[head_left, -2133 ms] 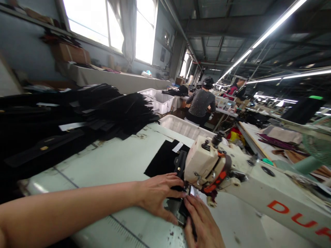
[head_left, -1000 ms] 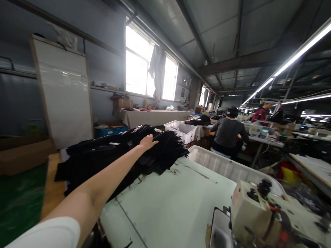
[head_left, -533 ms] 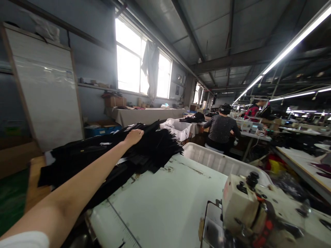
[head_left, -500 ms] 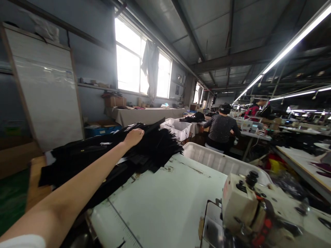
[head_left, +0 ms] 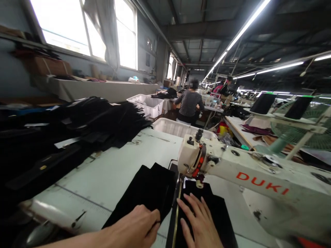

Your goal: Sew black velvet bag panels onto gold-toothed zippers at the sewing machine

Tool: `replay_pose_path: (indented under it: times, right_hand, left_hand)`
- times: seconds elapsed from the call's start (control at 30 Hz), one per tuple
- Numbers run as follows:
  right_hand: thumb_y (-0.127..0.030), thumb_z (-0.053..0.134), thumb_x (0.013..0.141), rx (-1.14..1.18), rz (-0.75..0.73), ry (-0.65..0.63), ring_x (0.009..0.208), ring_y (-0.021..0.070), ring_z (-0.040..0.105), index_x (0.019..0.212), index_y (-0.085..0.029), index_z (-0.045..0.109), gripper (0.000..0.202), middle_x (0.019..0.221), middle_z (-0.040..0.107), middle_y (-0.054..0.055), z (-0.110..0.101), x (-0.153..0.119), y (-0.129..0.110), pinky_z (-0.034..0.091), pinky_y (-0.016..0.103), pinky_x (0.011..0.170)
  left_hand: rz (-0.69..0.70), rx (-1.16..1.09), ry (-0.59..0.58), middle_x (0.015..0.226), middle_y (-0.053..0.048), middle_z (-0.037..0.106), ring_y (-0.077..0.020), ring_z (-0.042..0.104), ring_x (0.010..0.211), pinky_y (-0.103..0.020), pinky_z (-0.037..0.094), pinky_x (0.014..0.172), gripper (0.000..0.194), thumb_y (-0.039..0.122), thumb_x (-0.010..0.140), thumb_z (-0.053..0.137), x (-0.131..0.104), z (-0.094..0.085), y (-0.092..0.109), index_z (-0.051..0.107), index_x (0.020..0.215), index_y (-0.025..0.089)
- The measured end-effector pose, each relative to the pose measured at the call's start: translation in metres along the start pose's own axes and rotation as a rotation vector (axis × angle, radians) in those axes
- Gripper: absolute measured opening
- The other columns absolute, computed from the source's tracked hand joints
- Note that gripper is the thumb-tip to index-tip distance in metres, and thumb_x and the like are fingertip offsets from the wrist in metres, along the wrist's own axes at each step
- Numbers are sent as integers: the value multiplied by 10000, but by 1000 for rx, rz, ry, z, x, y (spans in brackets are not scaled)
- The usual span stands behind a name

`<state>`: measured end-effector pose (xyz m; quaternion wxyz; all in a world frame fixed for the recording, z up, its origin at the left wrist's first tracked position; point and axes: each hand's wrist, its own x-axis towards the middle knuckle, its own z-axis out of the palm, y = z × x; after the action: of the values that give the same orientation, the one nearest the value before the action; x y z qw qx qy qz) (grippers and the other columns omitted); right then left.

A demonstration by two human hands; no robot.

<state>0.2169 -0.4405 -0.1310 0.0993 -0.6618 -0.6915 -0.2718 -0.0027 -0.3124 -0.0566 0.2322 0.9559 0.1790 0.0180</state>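
Just below the head of a white sewing machine (head_left: 191,155), my right hand (head_left: 198,220) lies flat with spread fingers on a black fabric piece (head_left: 222,210). A gold-coloured strip like zipper teeth (head_left: 178,203) runs along that piece's left edge towards the needle area. To its left, my left hand (head_left: 141,224) has its fingers closed at the near right edge of another black fabric piece (head_left: 144,186), which lies flat on the pale table (head_left: 103,175). The left fingertips are partly hidden by the hand itself.
A large heap of black pieces (head_left: 85,117) covers the left of the table. White plastic bins (head_left: 181,127) stand beyond it. A person (head_left: 190,103) sits at a farther station. Black thread cones (head_left: 263,103) and a green fan (head_left: 292,131) are at the right.
My left hand has come back from the black heap to the front of the sewing machine. My right hand is now in view on the fabric. The view has turned right and down.
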Motion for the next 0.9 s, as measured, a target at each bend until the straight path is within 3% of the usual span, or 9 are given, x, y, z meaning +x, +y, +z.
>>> replay_pose_path:
  times: [0.1, 0.2, 0.3, 0.37, 0.43, 0.5, 0.6, 0.7, 0.9]
  right_hand:
    - [-245, 531, 878, 47, -18, -39, 1186, 263, 621, 1381, -281, 507, 505, 1338, 608, 15, -7, 2, -1, 599, 488, 895]
    - [-213, 517, 861, 62, -9, -39, 1171, 268, 630, 1346, -250, 543, 487, 1316, 624, 25, -8, 2, 2, 599, 515, 895]
    - [-188, 514, 839, 71, -1, -36, 1152, 271, 642, 1317, -247, 568, 485, 1287, 644, 21, -10, 5, 0, 600, 529, 889]
    - [-179, 513, 831, 76, 12, -29, 1142, 272, 648, 1302, -252, 579, 481, 1275, 651, 12, -12, 7, -2, 602, 532, 885]
    - [-165, 503, 820, 76, 23, -26, 1137, 275, 650, 1292, -251, 586, 486, 1267, 656, 12, -14, 9, -3, 603, 537, 880]
    - [-154, 494, 815, 73, 16, -46, 1155, 274, 638, 1308, -247, 571, 508, 1277, 650, 17, -14, 9, -3, 595, 534, 897]
    - [-154, 499, 819, 74, -2, -95, 1201, 272, 606, 1373, -255, 510, 563, 1315, 624, 20, -12, 7, -1, 568, 529, 948]
    - [-156, 511, 820, 83, -3, -105, 1218, 264, 592, 1405, -264, 472, 596, 1331, 611, 20, -8, 6, 2, 550, 518, 975]
    - [-160, 532, 816, 109, -7, -41, 1174, 256, 618, 1359, -247, 520, 550, 1279, 643, 31, -9, 5, 2, 574, 476, 928]
  left_hand:
    - [-55, -93, -118, 801, -22, 697, -176, 678, 713, -197, 495, 610, 103, 134, 862, 542, 10, -5, 15, 619, 881, 201]
    - [44, -203, -212, 716, 17, 670, -136, 654, 643, -153, 458, 546, 127, 98, 841, 567, 20, -7, 15, 599, 762, 192]
    - [207, -186, -52, 966, -32, 687, -176, 661, 908, -237, 514, 850, 165, 116, 928, 510, 28, 0, 3, 633, 843, 186]
    - [221, -127, 74, 1290, -109, 576, -256, 533, 1227, -374, 415, 1069, 188, 121, 944, 500, 34, 5, -9, 619, 1076, 181]
    - [186, -67, 99, 1446, -181, 435, -314, 384, 1371, -461, 352, 1121, 301, 112, 933, 515, 44, 8, -21, 545, 1231, 143]
    - [192, -34, 77, 1474, -214, 398, -336, 341, 1394, -504, 326, 1122, 352, 107, 932, 524, 59, 4, -30, 502, 1283, 116]
    - [322, -22, -9, 1414, -143, 502, -311, 394, 1354, -491, 274, 1130, 393, 114, 903, 614, 89, -12, -40, 530, 1280, 180]
    - [465, -26, -136, 1234, -66, 631, -302, 506, 1210, -456, 327, 1054, 316, 238, 861, 721, 116, -31, -47, 617, 1159, 252]
    - [588, -95, -257, 884, -42, 666, -273, 584, 961, -394, 396, 948, 273, 481, 827, 728, 146, -40, -49, 655, 847, 218]
